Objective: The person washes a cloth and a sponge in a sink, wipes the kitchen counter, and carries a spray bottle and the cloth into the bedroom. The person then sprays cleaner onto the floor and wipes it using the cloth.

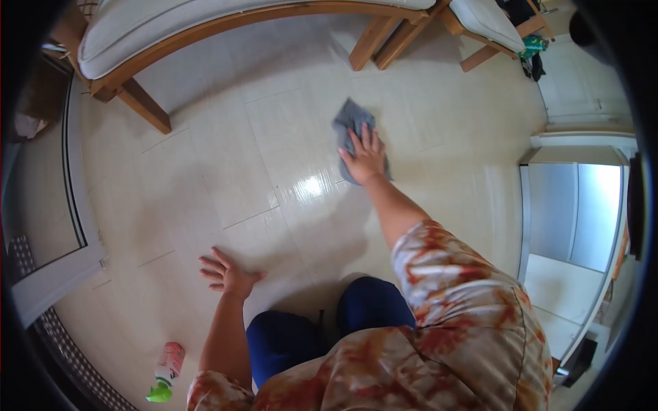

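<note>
My right hand reaches far forward and holds a grey cleaning cloth against the floor, under its palm and fingers. The cloth is bunched, with a peaked corner beyond the fingertips and some fabric showing beside the wrist. My left hand is open on the tiles, fingers spread, with nothing in it. Behind that hand, near my left forearm, a spray bottle with a pink label and a green trigger head lies on the floor. Both my knees are bent beneath me, in blue.
Light tiles cover the floor, with a bright reflection near the cloth. A wooden-framed bench with a pale cushion stands ahead, its legs on the tiles. A cushioned chair is at the far right. A framed door borders the left; a glossy cabinet borders the right.
</note>
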The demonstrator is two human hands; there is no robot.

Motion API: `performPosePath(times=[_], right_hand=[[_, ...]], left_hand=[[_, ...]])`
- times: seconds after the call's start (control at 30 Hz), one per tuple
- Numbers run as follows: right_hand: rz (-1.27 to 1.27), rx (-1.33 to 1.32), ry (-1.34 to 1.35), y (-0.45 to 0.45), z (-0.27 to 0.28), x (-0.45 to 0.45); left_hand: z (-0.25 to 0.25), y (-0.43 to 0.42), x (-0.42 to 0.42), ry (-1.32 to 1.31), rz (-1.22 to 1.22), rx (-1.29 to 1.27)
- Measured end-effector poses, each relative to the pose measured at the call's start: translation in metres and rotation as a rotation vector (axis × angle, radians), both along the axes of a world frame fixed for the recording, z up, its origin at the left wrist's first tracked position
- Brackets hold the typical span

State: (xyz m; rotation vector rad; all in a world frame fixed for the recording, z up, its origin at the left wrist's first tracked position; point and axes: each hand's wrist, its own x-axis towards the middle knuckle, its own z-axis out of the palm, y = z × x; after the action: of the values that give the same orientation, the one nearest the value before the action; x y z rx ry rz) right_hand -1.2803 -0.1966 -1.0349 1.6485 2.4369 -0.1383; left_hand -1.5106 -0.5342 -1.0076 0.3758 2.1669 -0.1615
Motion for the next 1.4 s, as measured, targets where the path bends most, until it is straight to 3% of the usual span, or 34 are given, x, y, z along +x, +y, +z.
performPosePath(times=[0.03,0.1,0.2,0.23,0.3,0.4,0.53,0.67,0.83,0.9,0.97,1.13,1.17,1.23,1.3,1.4], right_hand=[[-0.032,0.087,0.039,-0.001,-0.015,-0.03],[0.179,0.146,0.18,-0.035,-0.023,-0.109],[0.711,-0.211,0.436,-0.155,-0.018,-0.193],[0.816,-0.382,0.45,-0.193,-0.006,-0.202],[0.875,-0.413,0.574,-0.243,-0.027,-0.186],[0.734,-0.358,0.503,-0.197,-0.01,-0.103],[0.15,-0.026,0.274,-0.106,0.008,0.066],[-0.489,0.1,0.158,-0.111,-0.008,0.2],[-0.848,0.15,0.157,-0.135,-0.016,0.308],[-0.929,0.154,0.154,-0.118,-0.021,0.344],[-1.048,0.204,0.119,-0.121,-0.03,0.303],[-1.105,0.154,0.017,-0.114,-0.027,0.316],[-1.117,0.111,-0.051,-0.087,-0.051,0.33],[-1.194,0.164,0.058,-0.015,-0.058,0.332],[-1.07,0.171,0.036,0.072,-0.059,0.314],[-0.415,0.227,-0.008,0.191,-0.046,0.2]], left_hand=[[-0.003,0.0,0.001,0.006,0.002,0.017],[-0.005,-0.002,0.001,0.006,-0.018,0.018],[-0.011,-0.006,0.002,0.035,-0.01,0.015],[-0.013,-0.007,0.002,0.036,-0.028,0.002],[-0.019,-0.014,0.002,0.037,-0.081,-0.003],[-0.02,-0.014,0.008,0.141,-0.027,0.058],[-0.016,0.033,0.022,0.211,0.001,-0.053],[0.001,0.174,0.087,0.084,-0.272,0.447],[0.0,0.387,0.158,0.175,-0.415,0.445],[-0.012,0.432,0.17,0.253,-0.362,0.169],[-0.044,0.404,0.102,0.292,-0.292,0.192],[-0.015,0.302,0.027,0.259,-0.143,0.086],[-0.038,0.308,0.026,0.268,-0.157,0.03],[-0.052,0.302,0.017,0.268,-0.164,0.001],[-0.044,0.308,0.022,0.268,-0.155,-0.044],[-0.045,0.307,0.02,0.244,-0.148,0.009]])
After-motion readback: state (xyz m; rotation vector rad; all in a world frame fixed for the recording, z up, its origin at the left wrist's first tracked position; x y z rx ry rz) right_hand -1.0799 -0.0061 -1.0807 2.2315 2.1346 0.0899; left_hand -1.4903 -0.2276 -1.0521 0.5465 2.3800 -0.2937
